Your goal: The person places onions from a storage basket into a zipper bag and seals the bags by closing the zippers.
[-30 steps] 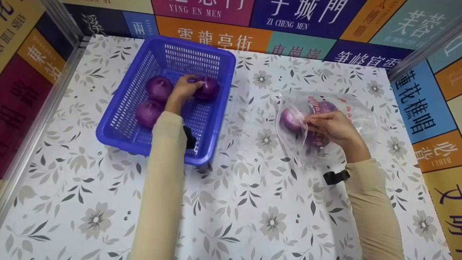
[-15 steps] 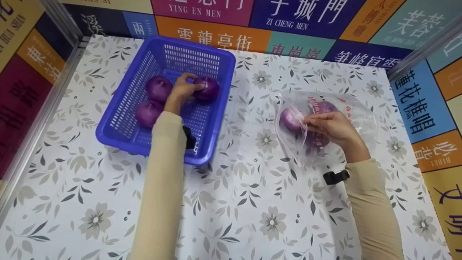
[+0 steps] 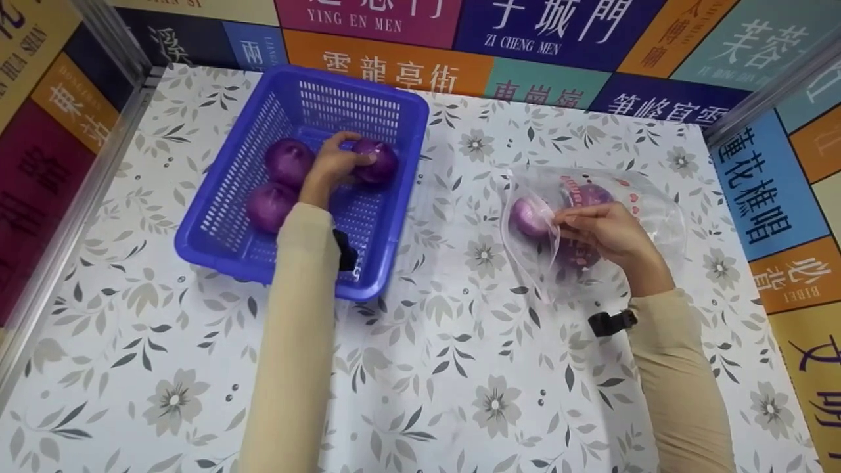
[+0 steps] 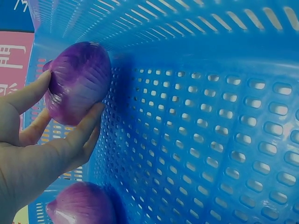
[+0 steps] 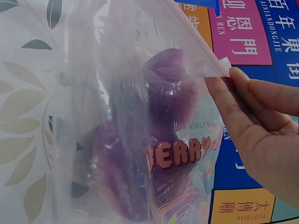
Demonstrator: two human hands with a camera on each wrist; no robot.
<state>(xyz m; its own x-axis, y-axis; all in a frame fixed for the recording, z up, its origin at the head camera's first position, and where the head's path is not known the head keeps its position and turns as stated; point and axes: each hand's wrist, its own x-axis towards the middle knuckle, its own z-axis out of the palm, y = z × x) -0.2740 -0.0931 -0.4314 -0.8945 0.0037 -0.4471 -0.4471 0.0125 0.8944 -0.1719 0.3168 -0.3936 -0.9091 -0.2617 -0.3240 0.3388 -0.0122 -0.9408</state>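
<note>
Inside the blue plastic basket [image 3: 387,263], my left hand [image 3: 334,163] grips a purple onion [image 3: 379,161] by the right wall. In the left wrist view, thumb and fingers lie on opposite sides of this onion [image 4: 81,84]. Two more purple onions, an upper one [image 3: 288,161] and a lower one [image 3: 268,207], lie left of the hand. My right hand [image 3: 608,233] pinches the opening edge of a clear printed zip bag [image 3: 657,203]. Purple onions show through its film, one [image 3: 531,217] near the mouth. The right wrist view shows the pinched rim and an onion [image 5: 173,93] behind the plastic.
A white table [image 3: 427,368] with a leaf and flower print lies under everything. Colourful panels with lettering [image 3: 394,66] stand along its back and sides. The basket's raised rim surrounds my left hand.
My left thumb has shifted further across the onion, and the onion has moved very slightly left. My right hand and the bag stay as they were.
</note>
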